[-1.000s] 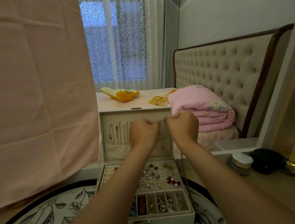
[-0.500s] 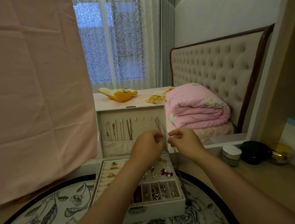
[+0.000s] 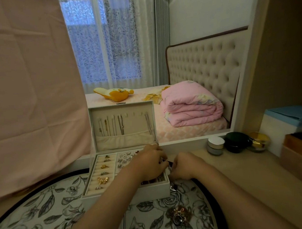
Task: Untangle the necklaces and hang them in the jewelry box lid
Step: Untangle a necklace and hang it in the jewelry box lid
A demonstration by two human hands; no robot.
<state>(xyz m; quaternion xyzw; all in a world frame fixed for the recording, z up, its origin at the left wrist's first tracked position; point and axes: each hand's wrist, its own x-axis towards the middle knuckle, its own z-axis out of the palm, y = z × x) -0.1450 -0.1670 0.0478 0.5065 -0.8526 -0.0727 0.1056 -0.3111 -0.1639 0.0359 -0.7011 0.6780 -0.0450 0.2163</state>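
Your jewelry box [image 3: 127,194] is cream-white. The round mat [image 3: 46,218] shows grey and black roses and leaves on white, rimmed black. You see a pink folded quilt [image 3: 191,109], an orange-and-cream plush toy [image 3: 116,95] and a black jar [image 3: 236,143].

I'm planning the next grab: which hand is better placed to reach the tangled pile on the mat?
Probably the right hand: it sits off the jewelry box's right edge, with the tangled pile close by on the mat. The left hand is over the box itself. Both seem to pinch a necklace.
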